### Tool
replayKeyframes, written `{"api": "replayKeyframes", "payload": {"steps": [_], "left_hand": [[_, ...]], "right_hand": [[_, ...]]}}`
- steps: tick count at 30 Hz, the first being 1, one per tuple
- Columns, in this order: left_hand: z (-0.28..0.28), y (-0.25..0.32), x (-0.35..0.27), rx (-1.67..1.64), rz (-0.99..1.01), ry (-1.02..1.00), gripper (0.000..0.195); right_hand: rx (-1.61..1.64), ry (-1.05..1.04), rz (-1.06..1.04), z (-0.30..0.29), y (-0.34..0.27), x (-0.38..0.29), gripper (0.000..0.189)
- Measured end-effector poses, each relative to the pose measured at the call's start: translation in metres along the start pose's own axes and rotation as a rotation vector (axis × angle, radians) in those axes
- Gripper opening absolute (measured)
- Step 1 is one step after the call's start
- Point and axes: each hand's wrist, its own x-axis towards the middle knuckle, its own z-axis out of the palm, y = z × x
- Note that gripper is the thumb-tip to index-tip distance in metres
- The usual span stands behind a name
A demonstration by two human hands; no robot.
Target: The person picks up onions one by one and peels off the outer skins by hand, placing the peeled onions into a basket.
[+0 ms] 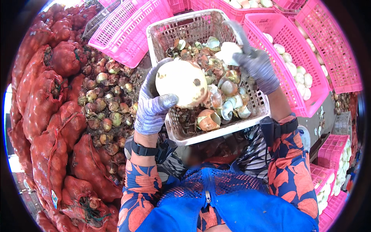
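My left hand point(155, 101), in a striped grey-white knit glove, grips a large peeled onion point(181, 84) with brown spots on its pale surface. It is held over a white plastic crate point(200, 140) in front of me. My right hand point(258, 66), in a grey glove, is blurred above the crate's right side, with its fingers spread. A white piece of onion layer point(227, 53) lies against its thumb; whether it is pinched or loose I cannot tell. Below, the crate holds dry onion skins point(188, 55), pale peels point(232, 104) and a hollow brown onion shell point(208, 120).
Unpeeled onions point(107, 101) cover the ground at left, beside stacked red mesh sacks point(47, 156) of onions. An upturned-looking pink crate point(124, 37) leans beyond them. At right, a pink crate point(316, 101) holds peeled onions point(300, 75); more pink crates point(333, 148) stand lower right.
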Motion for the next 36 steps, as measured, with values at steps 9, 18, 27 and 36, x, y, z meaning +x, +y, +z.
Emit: {"api": "replayKeyframes", "payload": {"steps": [9, 18, 27, 36], "left_hand": [[0.020, -0.009, 0.010, 0.166, 0.100, 0.014, 0.110], [0.006, -0.025, 0.009, 0.059, -0.102, 0.107, 0.089], [0.005, -0.016, 0.010, -0.033, -0.069, 0.140, 0.095], [0.012, -0.024, 0.014, 0.171, 0.093, 0.154, 0.092]], "right_hand": [[0.248, -0.209, 0.224, 0.062, -0.013, -0.047, 0.056], [-0.009, -0.125, -0.214, 0.079, -0.018, -0.050, 0.073], [-0.189, -0.335, -0.158, 0.069, -0.034, -0.058, 0.060], [-0.771, -0.015, -0.638, 0.079, -0.006, -0.060, 0.080]]}}
